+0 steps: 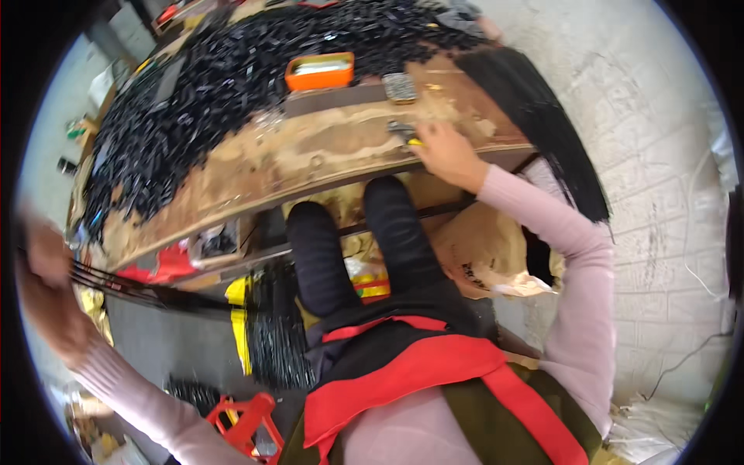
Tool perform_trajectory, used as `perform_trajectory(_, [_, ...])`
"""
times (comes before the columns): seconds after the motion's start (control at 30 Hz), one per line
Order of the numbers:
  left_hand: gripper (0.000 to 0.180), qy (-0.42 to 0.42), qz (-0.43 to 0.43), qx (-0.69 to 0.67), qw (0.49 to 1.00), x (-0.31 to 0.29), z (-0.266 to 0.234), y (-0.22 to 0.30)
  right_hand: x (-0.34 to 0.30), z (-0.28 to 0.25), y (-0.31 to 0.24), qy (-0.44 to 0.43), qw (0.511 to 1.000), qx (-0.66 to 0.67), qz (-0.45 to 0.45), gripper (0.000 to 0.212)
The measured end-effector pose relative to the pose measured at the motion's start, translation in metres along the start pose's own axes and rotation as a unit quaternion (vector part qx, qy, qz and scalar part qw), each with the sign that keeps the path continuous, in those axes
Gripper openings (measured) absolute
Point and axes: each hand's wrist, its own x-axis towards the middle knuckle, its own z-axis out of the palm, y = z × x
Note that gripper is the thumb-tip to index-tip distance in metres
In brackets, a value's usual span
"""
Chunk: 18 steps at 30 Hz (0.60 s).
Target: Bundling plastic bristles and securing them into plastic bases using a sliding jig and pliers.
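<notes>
Workshop, apparently: wooden bench (333, 141) heaped with black pieces (225, 81).

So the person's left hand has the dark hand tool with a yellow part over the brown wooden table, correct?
Not quite: the hand is wrong. The head view shows the person's right hand has the dark hand tool with a yellow part over the brown wooden table.

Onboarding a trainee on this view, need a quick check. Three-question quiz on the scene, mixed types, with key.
1. Which hand is at the tool with the yellow part?
2. True or false: the orange box sits on the bench.
3. Where is the left hand? A) flat on the bench B) near the picture's left edge C) on the lap

Key: 1. Right hand. 2. True. 3. B.
</notes>
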Motion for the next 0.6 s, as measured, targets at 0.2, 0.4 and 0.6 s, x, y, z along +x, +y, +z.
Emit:
perform_trajectory(0.2, [0.049,-0.218,-0.148,0.105,0.959,-0.188,0.113,-0.163,-0.012,-0.020,0.083,0.035,0.989,-0.141,0.033,0.011])
perform_trajectory(0.4, [0.046,-0.226,-0.216,0.235,0.920,-0.303,0.086,-0.316,-0.055,-0.035,0.185,0.056,0.919,-0.337,0.195,0.008])
perform_trajectory(0.6, [0.047,-0.253,-0.134,0.404,0.869,-0.328,0.055,-0.381,-0.065,-0.046,0.239,-0.116,0.952,-0.129,0.253,0.028])
